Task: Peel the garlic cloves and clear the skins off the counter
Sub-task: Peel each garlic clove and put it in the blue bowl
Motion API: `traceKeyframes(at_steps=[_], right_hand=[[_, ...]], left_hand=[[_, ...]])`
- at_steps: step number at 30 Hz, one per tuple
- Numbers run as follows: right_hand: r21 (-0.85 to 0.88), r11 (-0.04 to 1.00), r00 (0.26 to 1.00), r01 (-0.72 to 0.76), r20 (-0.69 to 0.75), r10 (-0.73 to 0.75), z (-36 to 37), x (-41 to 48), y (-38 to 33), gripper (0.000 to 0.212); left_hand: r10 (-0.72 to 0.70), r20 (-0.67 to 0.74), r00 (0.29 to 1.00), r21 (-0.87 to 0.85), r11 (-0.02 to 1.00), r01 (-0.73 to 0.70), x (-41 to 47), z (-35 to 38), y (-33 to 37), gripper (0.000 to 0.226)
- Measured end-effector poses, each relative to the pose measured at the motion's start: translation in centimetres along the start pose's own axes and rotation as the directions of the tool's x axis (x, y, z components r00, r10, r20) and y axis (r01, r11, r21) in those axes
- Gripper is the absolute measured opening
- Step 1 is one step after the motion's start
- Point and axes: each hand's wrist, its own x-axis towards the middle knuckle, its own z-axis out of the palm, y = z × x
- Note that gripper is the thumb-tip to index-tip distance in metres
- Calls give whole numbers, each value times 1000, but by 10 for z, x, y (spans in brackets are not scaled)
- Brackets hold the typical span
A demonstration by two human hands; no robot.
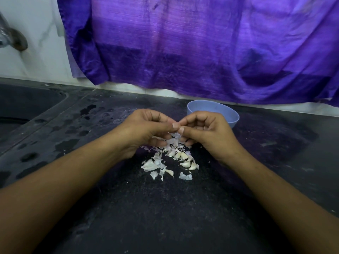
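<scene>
A purple cloth (201, 43) hangs behind the blue bowl (231, 114), which stands on the dark counter (165, 217). Just in front of the bowl, the left hand (146, 129) and right hand (207, 132) meet fingertip to fingertip. Both are curled, pinching one small clove that the fingers mostly hide. Nearer than the bowl lies the pile of cloves and skins (174, 160). Peeling looks partway done. Next, this clove needs stripping, probably dropping into the bowl, then another picked; clearing skins waits. No writing or brand is readable.
</scene>
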Motion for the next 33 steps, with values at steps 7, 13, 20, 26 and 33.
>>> traceKeyframes(at_steps=[7, 13, 20, 26, 33], right_hand=[[215, 972, 995, -98, 38, 92, -1, -1, -6, 21], [216, 971, 994, -107, 47, 99, 0, 0, -7, 20], [141, 987, 997, -77, 30, 73, 0, -2, -9, 19], [272, 929, 964, -251, 153, 216, -5, -2, -12, 18], [248, 935, 959, -255, 190, 211, -6, -1, -12, 21]], left_hand=[[-76, 64, 995, -190, 978, 87, -2, 1, 7, 36], [-66, 64, 996, -195, 978, 78, -3, 1, 6, 35], [-58, 65, 996, -167, 984, 68, -4, 1, 7, 31], [4, 112, 994, -65, 998, 4, -7, 1, 9, 23], [42, 106, 993, -66, 997, -35, -6, 2, 8, 22]])
